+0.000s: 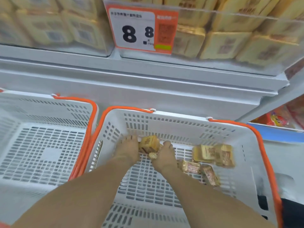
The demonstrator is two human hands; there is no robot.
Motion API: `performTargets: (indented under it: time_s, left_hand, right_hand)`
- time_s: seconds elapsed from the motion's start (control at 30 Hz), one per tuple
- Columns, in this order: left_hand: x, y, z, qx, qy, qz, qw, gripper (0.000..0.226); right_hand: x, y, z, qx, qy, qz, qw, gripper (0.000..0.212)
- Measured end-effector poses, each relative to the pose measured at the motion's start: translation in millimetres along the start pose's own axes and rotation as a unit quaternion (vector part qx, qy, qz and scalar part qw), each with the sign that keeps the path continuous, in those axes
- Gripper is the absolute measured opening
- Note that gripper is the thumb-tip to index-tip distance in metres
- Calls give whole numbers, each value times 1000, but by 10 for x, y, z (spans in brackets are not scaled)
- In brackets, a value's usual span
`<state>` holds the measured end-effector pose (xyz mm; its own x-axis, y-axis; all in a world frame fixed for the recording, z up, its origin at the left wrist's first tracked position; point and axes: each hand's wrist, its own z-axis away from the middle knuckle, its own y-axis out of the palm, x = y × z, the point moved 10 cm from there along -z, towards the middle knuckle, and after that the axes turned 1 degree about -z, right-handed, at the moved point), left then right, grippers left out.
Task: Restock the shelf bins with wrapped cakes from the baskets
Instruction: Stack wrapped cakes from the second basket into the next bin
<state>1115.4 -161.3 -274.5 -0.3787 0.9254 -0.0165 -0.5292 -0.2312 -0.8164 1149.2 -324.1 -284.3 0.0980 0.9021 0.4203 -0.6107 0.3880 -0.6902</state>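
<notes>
Together our left hand [130, 149] and right hand [164, 155] grip wrapped cakes [148, 143] at mid-frame inside the right basket [181, 122].

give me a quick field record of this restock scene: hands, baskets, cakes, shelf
left hand: grips the held cakes from the left
right hand: grips them from the right
right basket: holds loose cakes
left basket: no cakes visible
shelf bins: stacked with wrapped cakes
price tag: reads 8 8
</notes>
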Motion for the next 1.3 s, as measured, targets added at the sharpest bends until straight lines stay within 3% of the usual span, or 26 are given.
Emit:
performTargets:
  time_s: [0.1, 0.2, 0.3, 0.47, 0.53, 0.63, 0.73, 0.77, 0.83, 0.87, 1.03, 1.2, 1.3]
  left_hand:
    - [84, -13, -40, -31, -12, 32, 999, 55]
    - [144, -72, 12, -27, -22, 124, 992, 49]
    - [133, -84, 136, 20, -13, 141, 990, 58]
    - [115, -179, 524, 130, -24, 152, 979, 38]
    - [205, -304, 661, 128, -47, 209, 968, 19]
    - [252, -467, 900, 157, -54, 325, 931, 24]
    - [267, -767, 1106, 120, -53, 438, 889, 25]
    - [245, -876, 1175, 110, -49, 470, 874, 24]
    - [163, -1118, 1331, 97, -22, 513, 853, 25]
    - [99, -1245, 1413, 95, 0, 525, 846, 25]
    - [-150, -2058, 1840, 61, 102, 492, 863, 21]
    - [-286, -2664, 2182, 34, 141, 469, 871, 7]
    - [-439, -2709, 2284, 86, 156, 538, 824, 27]
  right_hand:
    - [-92, 135, -121, 10, 32, 28, 999, 88]
    - [-136, 168, -113, -7, 29, 48, 998, 73]
    - [-227, 207, 7, -21, 23, 68, 997, 76]
    - [-405, 224, 296, 31, 61, 28, 997, 96]
    - [-501, 130, 451, 34, 86, -15, 996, 102]
    - [-547, -106, 635, 39, 111, -66, 991, 111]
    - [-398, -468, 714, 57, 82, -137, 986, 132]
    - [-309, -630, 735, 62, 71, -174, 980, 123]
    - [-28, -1100, 902, 49, 22, -206, 977, 80]
    - [109, -1343, 968, 34, -11, -207, 978, 72]
    - [677, -2455, 1534, 7, -162, -139, 977, 69]
    - [910, -3077, 2134, -31, -287, -153, 945, 99]
    - [849, -3198, 2297, -40, -323, -238, 915, 102]
